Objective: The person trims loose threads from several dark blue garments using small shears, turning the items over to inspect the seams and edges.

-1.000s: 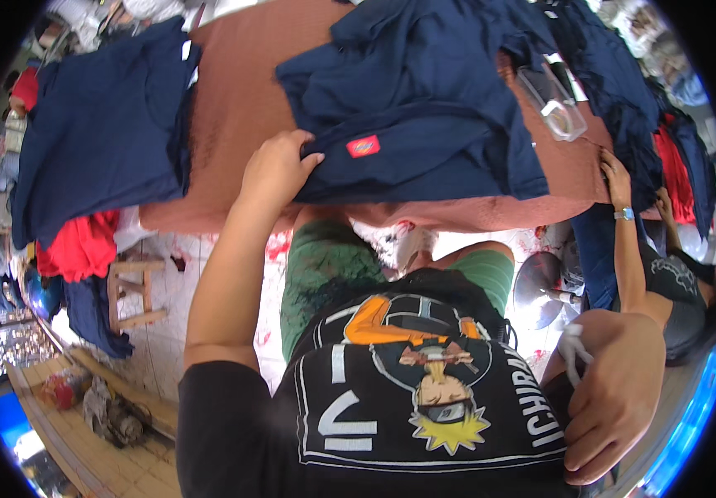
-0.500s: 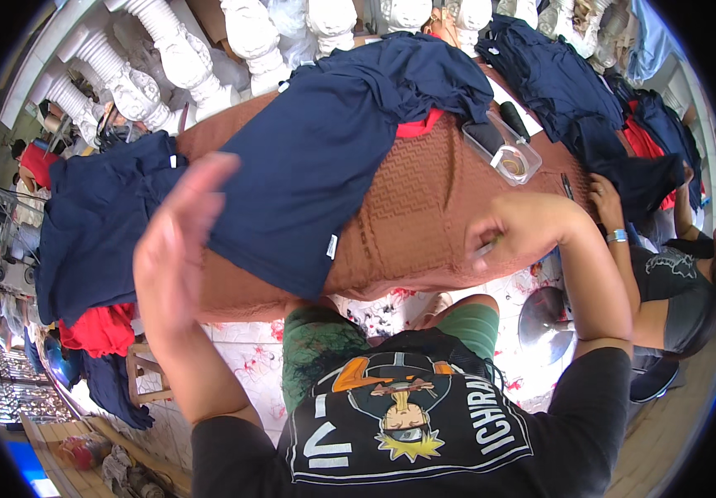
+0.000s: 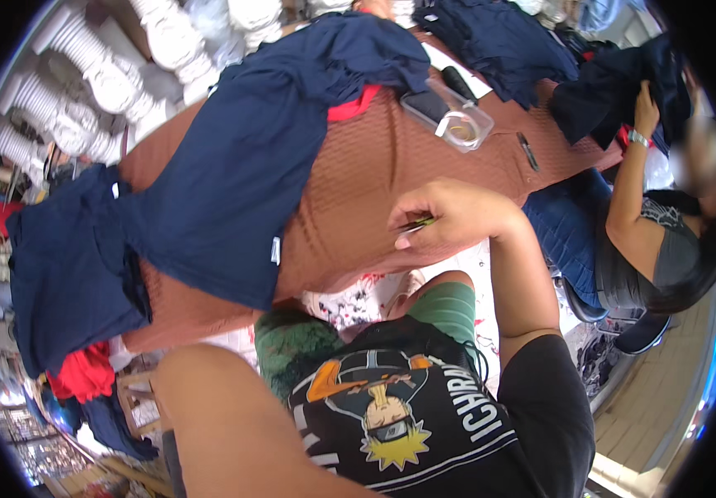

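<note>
A small white label (image 3: 276, 250) is seen at the hem of the navy garment (image 3: 241, 183) on the desk (image 3: 358, 199).

A clear box (image 3: 458, 126) and pen (image 3: 528, 152) lie on the brown cloth (image 3: 358, 207); red garments (image 3: 84, 373) sit beside a navy pile (image 3: 63, 266)

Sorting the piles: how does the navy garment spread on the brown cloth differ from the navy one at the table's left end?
The spread garment lies flat and opened across the brown cloth; the left-end garment is bunched and hangs over the edge. The spread one shows red trim; red fabric lies under the other. Both are dark navy.
</note>
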